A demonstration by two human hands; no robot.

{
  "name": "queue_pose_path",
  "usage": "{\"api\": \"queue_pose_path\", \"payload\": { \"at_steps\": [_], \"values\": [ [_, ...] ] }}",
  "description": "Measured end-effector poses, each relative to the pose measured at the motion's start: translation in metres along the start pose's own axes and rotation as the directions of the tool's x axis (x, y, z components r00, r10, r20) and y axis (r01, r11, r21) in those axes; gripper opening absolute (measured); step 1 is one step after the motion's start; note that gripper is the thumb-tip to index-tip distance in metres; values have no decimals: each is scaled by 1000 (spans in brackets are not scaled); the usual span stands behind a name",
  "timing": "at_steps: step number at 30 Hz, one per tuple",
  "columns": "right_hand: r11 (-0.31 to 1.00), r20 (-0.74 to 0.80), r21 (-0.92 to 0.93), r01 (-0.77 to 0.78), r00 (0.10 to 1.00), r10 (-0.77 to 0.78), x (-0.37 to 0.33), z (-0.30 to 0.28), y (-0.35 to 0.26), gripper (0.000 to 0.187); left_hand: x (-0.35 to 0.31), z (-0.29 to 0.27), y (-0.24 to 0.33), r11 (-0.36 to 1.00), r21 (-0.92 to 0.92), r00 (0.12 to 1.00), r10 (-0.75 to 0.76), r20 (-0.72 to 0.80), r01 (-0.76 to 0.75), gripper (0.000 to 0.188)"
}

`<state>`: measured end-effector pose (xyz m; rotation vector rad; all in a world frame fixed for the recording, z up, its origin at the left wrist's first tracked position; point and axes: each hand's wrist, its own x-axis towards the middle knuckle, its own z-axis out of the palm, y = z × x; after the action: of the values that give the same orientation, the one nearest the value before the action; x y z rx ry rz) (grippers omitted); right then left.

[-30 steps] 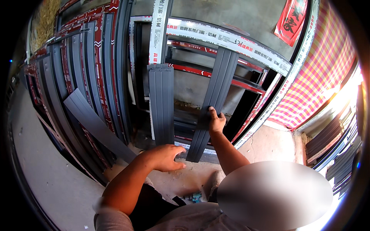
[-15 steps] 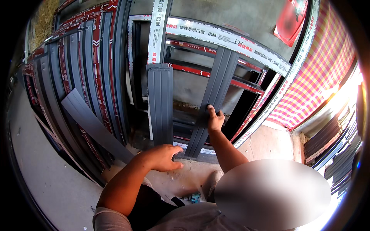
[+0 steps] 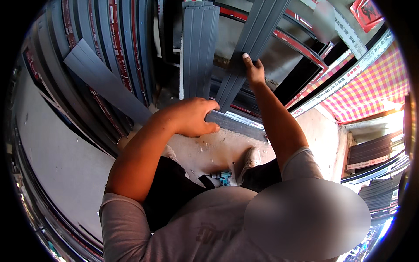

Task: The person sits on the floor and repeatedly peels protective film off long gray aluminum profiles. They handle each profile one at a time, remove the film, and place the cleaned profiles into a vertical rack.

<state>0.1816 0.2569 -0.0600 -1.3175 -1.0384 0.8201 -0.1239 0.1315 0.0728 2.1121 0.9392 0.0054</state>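
Note:
My right hand (image 3: 255,72) is closed on a long dark grey grooved panel (image 3: 251,39), its thumb pressed on the front face. The panel leans at a slant inside an upright metal frame. Around the frame's dark bottom rail (image 3: 242,126) my left hand (image 3: 196,117) is curled, fingers over the top and thumb low on the near side; part of the rail is hidden behind it. Just beyond that hand stands a second grey grooved panel (image 3: 200,50), upright on the left side of the frame. The lower end of the slanted panel meets the rail area.
Several dark profiles (image 3: 80,26) with red film lean at the left, a loose grey strip (image 3: 107,83) slanting before them. A teal power tool (image 3: 224,176) lies on the floor by my shoe (image 3: 251,158). A checked cloth (image 3: 371,85) hangs at right, above stacked dark profiles (image 3: 369,155).
The view has tipped downward, so the frame and panels sit higher in the picture. Both hands keep about the same places on the panel and the rail.

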Motion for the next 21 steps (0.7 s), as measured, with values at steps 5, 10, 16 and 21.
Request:
{"api": "queue_pose_path", "payload": {
  "at_steps": [5, 10, 16, 21],
  "values": [
    [985, -120, -68, -156, 982, 147, -1, 0, -4, 75, 0, -2, -6, 999, 7, 999, -47, -11, 47, 67],
    [990, -81, 110, -89, 992, 98, 24, -16, 21, 45, 1, -3, -11, 1000, 14, 1000, -25, -6, 25, 67],
    [881, 109, 446, -160, 986, 124, -3, -31, 32, 23, -1, -4, -13, 999, -1, 999, -33, -18, 33, 67],
    [966, -124, 230, -115, 981, 147, 2, -51, 22, 14, 3, -2, -15, 999, 39, 1000, -18, -3, 18, 67]
  ]
}}
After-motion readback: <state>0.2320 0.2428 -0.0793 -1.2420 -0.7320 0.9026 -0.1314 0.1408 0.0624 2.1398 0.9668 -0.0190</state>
